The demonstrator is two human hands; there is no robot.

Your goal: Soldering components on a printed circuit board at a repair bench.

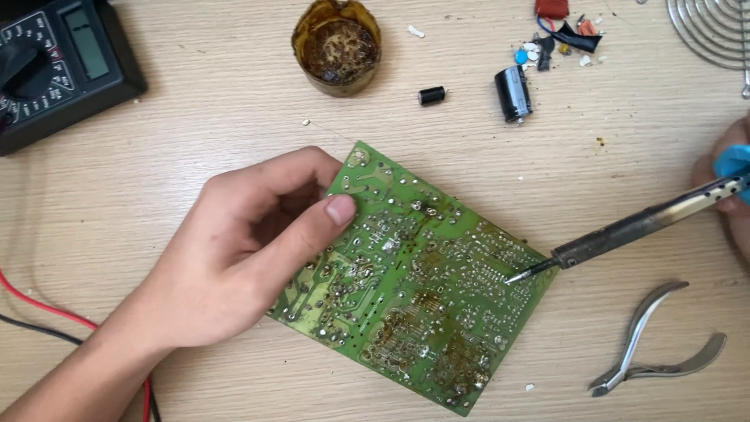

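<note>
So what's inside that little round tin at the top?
The tin holds a crusty dark brown residue, worn hollow in the middle. Its bottom is covered by that residue and cannot be seen.

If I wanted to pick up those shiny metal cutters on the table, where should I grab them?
Probably by the two curved handles of the cutters, coming from the right, the table's near edge. The handles splay open toward the right, while the pointed jaws face lower left, so your fingers stay clear of them.

Matt wood-grain table [195,133]; glossy green circuit board [406,273] with shiny solder; dull metal soldering iron [625,228].
</note>
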